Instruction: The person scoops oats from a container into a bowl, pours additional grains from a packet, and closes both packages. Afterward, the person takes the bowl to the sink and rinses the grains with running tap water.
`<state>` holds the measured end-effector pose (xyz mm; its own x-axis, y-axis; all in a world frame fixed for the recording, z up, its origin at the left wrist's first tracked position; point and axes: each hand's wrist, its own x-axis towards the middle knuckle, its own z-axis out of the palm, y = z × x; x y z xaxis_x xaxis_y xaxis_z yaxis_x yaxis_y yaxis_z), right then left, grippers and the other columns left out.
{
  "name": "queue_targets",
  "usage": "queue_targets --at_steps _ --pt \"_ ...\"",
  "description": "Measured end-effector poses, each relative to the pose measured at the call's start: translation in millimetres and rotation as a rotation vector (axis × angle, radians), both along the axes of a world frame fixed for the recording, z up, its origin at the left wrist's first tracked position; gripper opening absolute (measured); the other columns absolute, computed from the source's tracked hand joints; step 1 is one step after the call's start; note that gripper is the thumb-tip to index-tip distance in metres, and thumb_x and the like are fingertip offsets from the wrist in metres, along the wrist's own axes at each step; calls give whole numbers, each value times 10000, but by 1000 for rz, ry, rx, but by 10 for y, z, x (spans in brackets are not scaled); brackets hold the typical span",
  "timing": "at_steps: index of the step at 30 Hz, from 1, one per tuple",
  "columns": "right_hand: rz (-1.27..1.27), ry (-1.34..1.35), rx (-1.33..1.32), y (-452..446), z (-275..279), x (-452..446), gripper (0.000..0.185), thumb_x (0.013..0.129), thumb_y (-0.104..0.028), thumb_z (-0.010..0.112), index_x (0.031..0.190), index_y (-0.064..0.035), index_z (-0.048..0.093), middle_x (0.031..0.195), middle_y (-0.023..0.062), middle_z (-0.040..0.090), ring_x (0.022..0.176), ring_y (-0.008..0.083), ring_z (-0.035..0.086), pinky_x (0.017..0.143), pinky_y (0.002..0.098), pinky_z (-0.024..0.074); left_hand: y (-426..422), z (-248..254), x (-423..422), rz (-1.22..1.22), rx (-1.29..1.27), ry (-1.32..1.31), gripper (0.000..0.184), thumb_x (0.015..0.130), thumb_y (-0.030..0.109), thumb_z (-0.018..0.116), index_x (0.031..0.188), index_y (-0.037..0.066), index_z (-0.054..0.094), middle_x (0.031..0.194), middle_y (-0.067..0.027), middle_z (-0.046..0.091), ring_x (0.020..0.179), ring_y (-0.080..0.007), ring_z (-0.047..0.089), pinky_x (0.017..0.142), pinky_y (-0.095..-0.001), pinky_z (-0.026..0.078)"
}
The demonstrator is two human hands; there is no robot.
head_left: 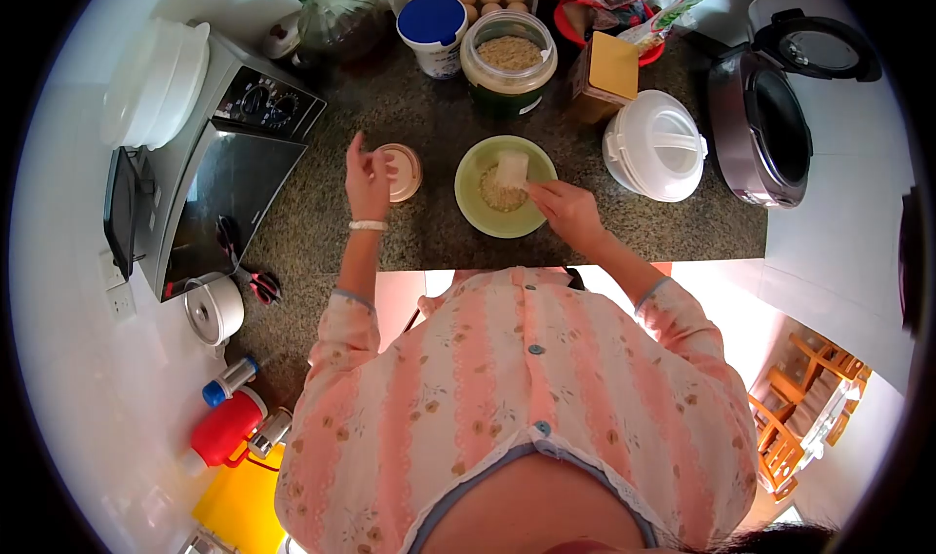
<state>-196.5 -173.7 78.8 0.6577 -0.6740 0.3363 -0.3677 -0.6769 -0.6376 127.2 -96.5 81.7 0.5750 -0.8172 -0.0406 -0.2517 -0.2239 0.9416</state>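
Note:
My right hand [567, 211] is closed on the handle of a small white scoop [512, 169], which is over the inside of a light green bowl [468, 203]. Pale grains [499, 199] lie in the bowl. Just left of it, my left hand [370, 176] is held with fingers apart beside a round lid [404, 173], partly covering its left side; nothing is in that hand. Behind the bowl stands an open wide-mouthed jar [508, 64] with flakes inside.
A blue-lidded tub [433, 35], a yellow-topped box [608, 71], a white lidded container [658, 147] and an open rice cooker [765, 125] stand around. At the left are an oven [229, 183], scissors [261, 283] and a white pot [214, 310].

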Motion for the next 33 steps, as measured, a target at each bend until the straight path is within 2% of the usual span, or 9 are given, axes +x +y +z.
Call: queue_targets --at_steps 6,12,14,18,24,26,28,30,33 --pt "-5 71 -111 -45 60 -4 211 777 -57 645 982 -105 661 892 90 669 732 267 652 606 350 536 418 -149 143 175 -7 58 513 959 150 506 1393 -18 289 904 -114 641 691 -124 632 562 -230 532" --pt "-73 -45 48 -23 77 -6 209 809 -50 633 1008 -92 682 890 74 669 684 238 651 578 309 522 467 -209 184 193 -24 68 511 958 145 505 1393 -19 293 922 -112 638 702 -123 632 563 -225 534" --pt "-132 -99 403 11 94 -10 184 876 -46 597 1043 -37 672 891 106 663 660 166 645 560 257 493 462 -251 222 190 -45 70 505 957 142 504 1388 -22 301 936 -114 636 713 -122 632 568 -228 535" --pt "-218 -244 580 59 146 4 176 901 -76 591 1049 -21 668 881 100 659 649 127 631 553 236 476 444 -236 255 201 -5 10 489 948 139 509 1374 -21 331 974 -121 634 749 -126 631 582 -236 538" --pt "-210 -150 421 72 170 -49 176 871 -64 612 1033 -41 676 887 102 664 663 165 648 558 262 495 428 -284 293 189 59 -34 456 931 150 542 1342 8 405 985 -105 645 816 -151 632 665 -266 547" --pt "-73 -6 36 94 96 -60 183 839 -60 632 1016 -61 682 894 106 665 679 223 652 572 300 515 430 -306 302 167 88 -170 452 919 154 562 1328 14 428 1037 -115 628 863 -167 625 714 -294 541" --pt "-86 -5 11 97 104 -65 189 824 -60 641 1008 -69 684 892 109 663 687 249 647 581 315 520 427 -324 290 141 118 -304 449 908 158 582 1315 19 451 1089 -125 612 911 -184 618 764 -322 536" --pt "-91 -7 -16 56 118 -47 195 809 -61 650 1000 -78 685 890 112 661 695 274 643 591 330 526 413 -344 284 126 104 -364 459 869 158 634 1277 12 483 1206 -161 532 1063 -267 556 860 -382 493" --pt "-136 -17 -28 49 96 -52 167 843 -64 629 1001 -65 685 872 87 675 676 220 650 577 307 519 418 -348 320 37 210 -514 573 809 219 704 1290 17 467 1308 -189 454 1183 -337 459 951 -451 427"
